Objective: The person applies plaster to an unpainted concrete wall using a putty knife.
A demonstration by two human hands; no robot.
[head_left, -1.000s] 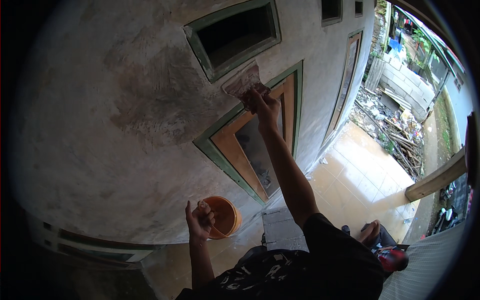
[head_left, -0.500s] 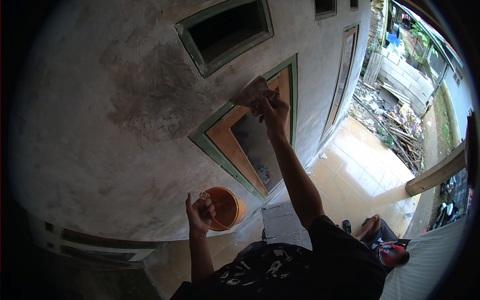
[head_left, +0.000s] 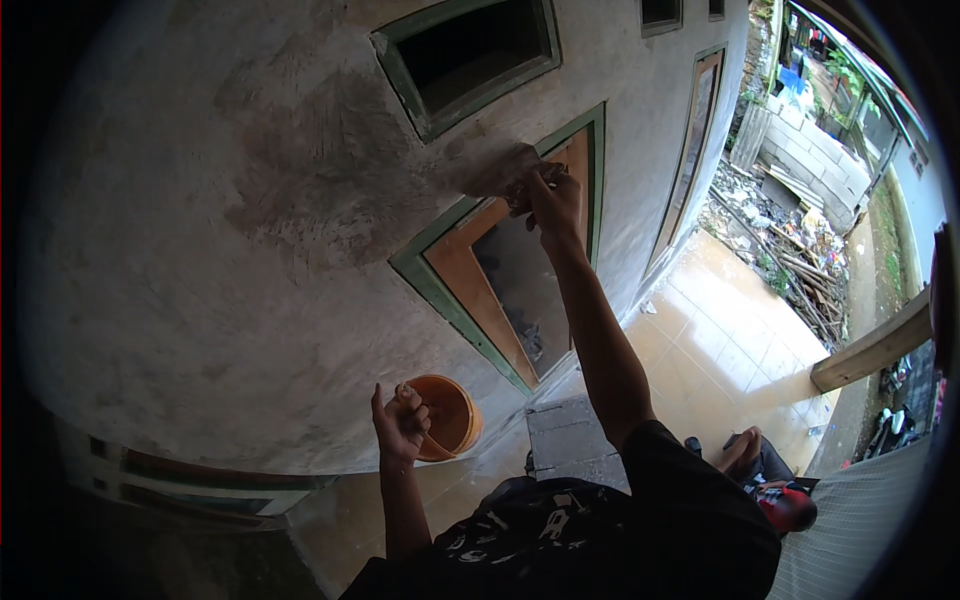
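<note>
My right hand (head_left: 552, 205) is closed round the grip of a flat plastering trowel (head_left: 497, 170). Its blade, blurred by motion, lies against the wall (head_left: 290, 330), between a small dark upper opening (head_left: 475, 55) and a larger green-framed window (head_left: 505, 285). Left of the blade spreads a darker, streaked patch (head_left: 320, 170) of damp-looking plaster. Lower down, my left hand (head_left: 402, 425) has curled fingers and a raised thumb, with pale grey stuff on it. It appears to hold an orange bucket (head_left: 470, 410) by its handle; the fingers partly hide the grip.
Below the window is a grey block-like platform (head_left: 570, 440). Another person (head_left: 770, 480) sits low at the right, near a wooden post (head_left: 870, 345). Shiny floor tiles (head_left: 700, 310) run along the wall toward a heap of rubble and sticks (head_left: 790, 260).
The trowel has slid slightly left along the wall, its blade now more smeared by motion. The bucket has shifted a little left, closer behind my left hand. My view has moved slightly.
</note>
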